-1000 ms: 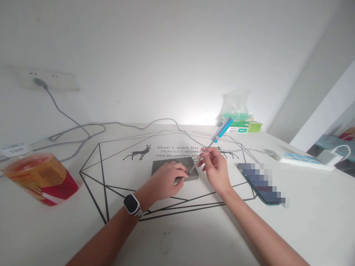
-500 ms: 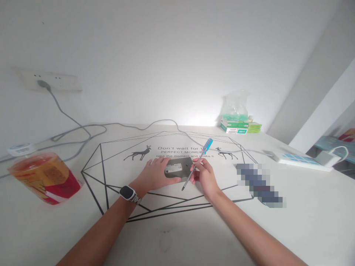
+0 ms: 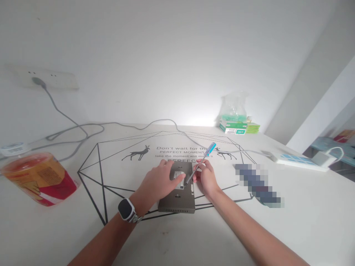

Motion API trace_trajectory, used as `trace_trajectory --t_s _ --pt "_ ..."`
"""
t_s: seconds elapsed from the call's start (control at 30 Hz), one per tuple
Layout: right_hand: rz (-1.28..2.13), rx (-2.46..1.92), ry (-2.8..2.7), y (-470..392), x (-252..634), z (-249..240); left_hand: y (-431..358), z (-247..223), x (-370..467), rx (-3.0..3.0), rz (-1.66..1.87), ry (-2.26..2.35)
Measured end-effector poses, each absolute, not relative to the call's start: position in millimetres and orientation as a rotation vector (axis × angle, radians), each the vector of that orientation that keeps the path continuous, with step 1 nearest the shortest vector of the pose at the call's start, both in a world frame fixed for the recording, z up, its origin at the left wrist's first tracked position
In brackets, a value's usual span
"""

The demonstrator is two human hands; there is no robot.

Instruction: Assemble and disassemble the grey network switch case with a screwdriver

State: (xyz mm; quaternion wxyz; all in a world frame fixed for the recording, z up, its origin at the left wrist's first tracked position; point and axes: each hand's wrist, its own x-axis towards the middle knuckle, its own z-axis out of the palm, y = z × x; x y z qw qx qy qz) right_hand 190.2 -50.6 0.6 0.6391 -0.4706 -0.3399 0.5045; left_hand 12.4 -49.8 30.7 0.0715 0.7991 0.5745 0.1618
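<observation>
A flat dark grey metal box with a white label, slots on its top and vent holes along its near edge lies on the desk in front of me. My left hand is over its left side, fingers loosely spread and the thumb reaching across the label. In my right hand, at the box's right edge, is a screwdriver with a clear blue handle. Its shaft slants down to the left, with the tip over the box near the label; whether it touches is unclear. A smartwatch is on my left wrist.
At the left stands a red and orange plastic container. A blurred-out dark object lies to the right. Farther right is a power strip with a charger. Small boxes and a grey cable are near the wall.
The box has turned from lying crosswise to lengthwise and come nearer to me. My left hand has loosened and shifted on it. The screwdriver has tilted flatter, its tip moving over the box.
</observation>
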Motion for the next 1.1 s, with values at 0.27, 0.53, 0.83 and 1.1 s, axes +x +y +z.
trace_trajectory --t_s 0.27,0.53,0.83,1.1 --pt "1.214 -1.063 -0.833 -49.7 188.3 -4.3 -7.5 2.1 17.8 2.61 0.823 1.365" --pt "1.224 -1.045 -0.906 -51.1 188.0 -0.7 -1.0 -2.0 14.7 2.524 0.721 1.283" --pt "0.894 -1.047 -1.14 -51.9 192.1 17.7 -5.0 8.7 6.6 2.589 0.624 1.358" --pt "0.618 -0.97 -1.417 -29.6 191.0 40.7 2.6 -4.4 5.7 2.522 0.76 1.255"
